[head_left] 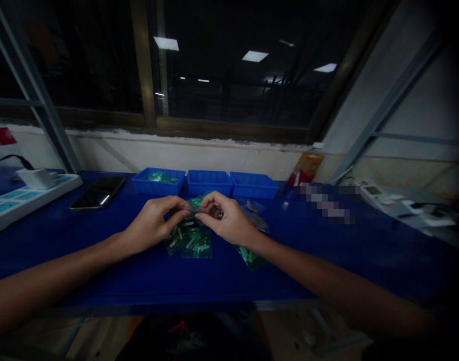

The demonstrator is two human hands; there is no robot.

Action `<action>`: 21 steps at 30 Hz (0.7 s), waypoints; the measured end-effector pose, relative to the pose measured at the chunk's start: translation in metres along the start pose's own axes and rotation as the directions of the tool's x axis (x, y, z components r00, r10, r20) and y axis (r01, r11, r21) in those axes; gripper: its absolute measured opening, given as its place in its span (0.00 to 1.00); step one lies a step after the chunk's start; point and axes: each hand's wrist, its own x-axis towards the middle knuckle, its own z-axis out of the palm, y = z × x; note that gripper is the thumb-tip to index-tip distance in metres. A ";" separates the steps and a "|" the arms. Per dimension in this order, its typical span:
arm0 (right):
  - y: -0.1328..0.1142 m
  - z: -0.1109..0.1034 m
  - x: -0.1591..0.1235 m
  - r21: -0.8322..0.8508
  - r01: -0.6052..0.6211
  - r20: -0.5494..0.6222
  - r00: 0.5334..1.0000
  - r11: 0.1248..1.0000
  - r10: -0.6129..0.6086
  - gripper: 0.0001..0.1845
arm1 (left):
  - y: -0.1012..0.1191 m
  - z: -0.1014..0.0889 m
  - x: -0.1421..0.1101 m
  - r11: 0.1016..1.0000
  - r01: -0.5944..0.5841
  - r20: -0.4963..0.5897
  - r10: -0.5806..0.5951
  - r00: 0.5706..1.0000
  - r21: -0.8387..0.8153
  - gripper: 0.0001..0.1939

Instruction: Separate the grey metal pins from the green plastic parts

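Observation:
My left hand (156, 220) and my right hand (225, 218) meet over the middle of the blue table (327, 250). Both pinch a small clear plastic bag (193, 209) between thumb and fingers, held just above the tabletop. Under the hands lies a pile of small clear bags with green parts (193, 243). More such bags (252, 256) lie beneath my right wrist. What the held bag contains is too dim to make out.
Three blue trays stand in a row behind the hands; the left blue tray (158, 181) holds green bags, the middle (209, 181) and right (254, 184) look bare. A black phone (98, 192) and a white power strip (22, 198) lie at left. A red packet (305, 169) leans at the wall.

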 end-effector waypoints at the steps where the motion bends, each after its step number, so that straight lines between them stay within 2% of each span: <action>1: -0.002 -0.001 0.000 -0.036 0.030 0.017 0.999 0.999 -0.030 0.04 | 0.000 0.000 0.000 1.000 -0.022 0.000 0.022 1.000 0.017 0.06; 4: -0.007 -0.004 -0.002 -0.148 0.124 0.042 0.992 0.981 -0.119 0.02 | 0.001 0.000 -0.001 0.995 -0.082 0.018 0.081 0.997 0.048 0.06; 7: -0.008 -0.004 -0.003 -0.184 0.151 0.017 0.988 0.971 -0.151 0.03 | 0.004 -0.001 -0.001 0.995 -0.083 0.039 0.081 0.996 0.054 0.06; 12: -0.005 -0.002 -0.004 -0.143 0.120 -0.065 0.989 0.982 -0.131 0.07 | 0.005 -0.004 0.000 0.997 -0.046 0.056 0.042 0.998 0.060 0.07; 14: -0.005 -0.002 -0.004 -0.079 0.103 -0.083 0.990 0.991 -0.110 0.06 | 0.004 -0.004 0.000 0.997 -0.035 0.058 0.031 0.998 0.065 0.06; 17: -0.005 -0.003 -0.002 -0.014 0.086 -0.026 0.996 0.996 -0.086 0.05 | 0.002 -0.002 0.000 0.996 -0.046 0.075 0.041 0.996 0.073 0.06; 21: -0.005 -0.004 -0.001 -0.097 0.109 0.052 0.993 0.989 -0.105 0.03 | 0.002 -0.001 0.000 0.995 -0.077 0.107 0.069 0.992 0.069 0.07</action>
